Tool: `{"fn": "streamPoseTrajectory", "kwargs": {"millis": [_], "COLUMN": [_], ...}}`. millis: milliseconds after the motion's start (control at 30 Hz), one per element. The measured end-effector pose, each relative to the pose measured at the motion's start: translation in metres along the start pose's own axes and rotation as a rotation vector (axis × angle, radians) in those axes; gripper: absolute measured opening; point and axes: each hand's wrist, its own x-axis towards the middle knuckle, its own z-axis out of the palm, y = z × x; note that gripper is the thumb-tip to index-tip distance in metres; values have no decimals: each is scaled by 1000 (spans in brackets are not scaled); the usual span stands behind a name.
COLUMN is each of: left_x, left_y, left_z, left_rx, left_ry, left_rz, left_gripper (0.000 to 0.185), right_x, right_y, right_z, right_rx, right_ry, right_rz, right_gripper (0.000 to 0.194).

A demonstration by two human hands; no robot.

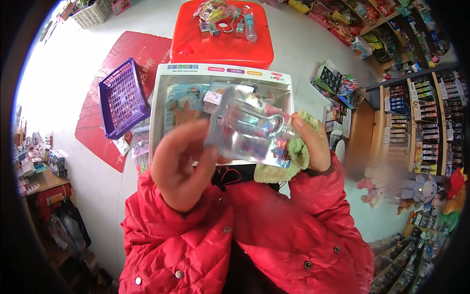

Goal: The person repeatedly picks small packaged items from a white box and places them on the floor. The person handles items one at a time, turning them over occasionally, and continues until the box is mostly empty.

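Observation:
A clear moulded plastic package is held up in front of me, tilted, with light glaring off it. My left hand, blurred, has its fingers and thumb at the package's left edge. With my right hand I grip the package's right end together with a light green cloth, which hangs below the fingers. Behind the package stands an open white cardboard box bearing print. Inside it lie a flat printed pack and smaller packaged goods; the package hides part of the contents.
Beyond the box, a red plastic stool carries several metal binder clips, a small bottle and a clear bag. A purple plastic basket sits left on a red mat. Stocked shelves and plush toys line the right.

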Motion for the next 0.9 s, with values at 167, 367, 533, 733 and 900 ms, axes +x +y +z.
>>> {"fn": "streamPoseTrajectory", "kwargs": {"millis": [167, 367, 533, 733, 900], "left_x": [34, 34, 12, 11, 19], "left_y": [-11, -29, -39, -26, -60], "left_z": [-50, -87, -75, -74, -63], "left_rx": [113, 280, 442, 1300, 1166], "left_ry": [70, -6, -194, -374, -620], "left_rz": [-268, -536, -582, -50, 5], "left_gripper": [32, 30, 32, 48, 57], "right_x": [-10, -18, -25, -19, -15], "right_y": [-14, -11, -5, -3, 3], "right_z": [-23, -56, -67, -65, -57], "right_rx": [-362, -200, -247, -231, -267], "right_ry": [2, 303, 260, 252, 276], "right_rz": [-200, -318, -254, -217, -200], "right_gripper": [33, 35, 34, 33, 29]}}
